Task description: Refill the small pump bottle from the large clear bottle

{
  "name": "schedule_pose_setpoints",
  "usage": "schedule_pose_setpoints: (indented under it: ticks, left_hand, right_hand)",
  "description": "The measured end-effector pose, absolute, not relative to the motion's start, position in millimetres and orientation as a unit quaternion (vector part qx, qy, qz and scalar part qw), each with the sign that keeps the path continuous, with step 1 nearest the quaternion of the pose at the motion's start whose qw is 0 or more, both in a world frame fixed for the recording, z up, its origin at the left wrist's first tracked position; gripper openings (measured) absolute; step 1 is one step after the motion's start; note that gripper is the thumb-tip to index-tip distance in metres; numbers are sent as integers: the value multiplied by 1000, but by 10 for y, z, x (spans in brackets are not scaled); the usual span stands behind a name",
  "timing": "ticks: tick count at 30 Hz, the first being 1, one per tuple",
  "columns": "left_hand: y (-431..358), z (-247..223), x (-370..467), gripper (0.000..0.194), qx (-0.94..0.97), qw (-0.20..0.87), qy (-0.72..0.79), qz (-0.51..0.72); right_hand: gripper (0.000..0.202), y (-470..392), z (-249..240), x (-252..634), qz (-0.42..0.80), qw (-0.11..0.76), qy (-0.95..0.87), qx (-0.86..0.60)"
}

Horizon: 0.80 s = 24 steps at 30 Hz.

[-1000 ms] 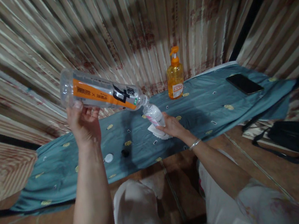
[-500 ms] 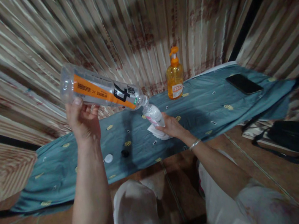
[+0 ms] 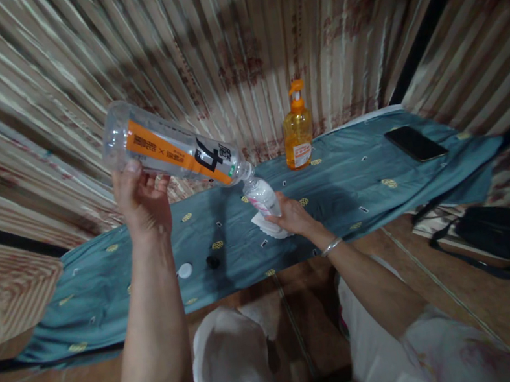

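My left hand [image 3: 142,198] holds up the base end of a large clear bottle [image 3: 168,148] with an orange label. The bottle tilts down to the right, and its neck meets the mouth of a small clear bottle [image 3: 262,196]. Closed around that small bottle is my right hand [image 3: 293,214]. A white tissue [image 3: 268,227] lies beneath it on the cloth. White and black caps, the white cap [image 3: 185,270] left of the black cap [image 3: 213,261], lie nearer to me. Any liquid passing between the bottles is too small to tell.
An orange pump bottle [image 3: 299,137] stands at the back of the teal-covered table [image 3: 156,300]. A black phone [image 3: 416,143] lies on the right part. On the floor at the right is a black bag [image 3: 509,232]. A pleated curtain hangs behind the table.
The large bottle's base end has risen slightly and the bottle has turned a little in my left hand. My right hand and the small bottle have hardly moved.
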<state>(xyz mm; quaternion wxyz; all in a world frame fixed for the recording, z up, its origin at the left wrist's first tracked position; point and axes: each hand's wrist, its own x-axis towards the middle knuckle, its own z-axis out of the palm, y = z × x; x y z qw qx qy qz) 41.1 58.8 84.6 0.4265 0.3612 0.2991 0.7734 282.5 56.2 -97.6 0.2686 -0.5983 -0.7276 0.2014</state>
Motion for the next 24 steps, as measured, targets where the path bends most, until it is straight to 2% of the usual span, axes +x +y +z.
schedule_pose_setpoints:
  ticks: [24]
  left_hand:
    - [639,870,367,27,368,446,298,759]
  right_hand:
    - [57,587,-1047,2823,193,273,-731,-595]
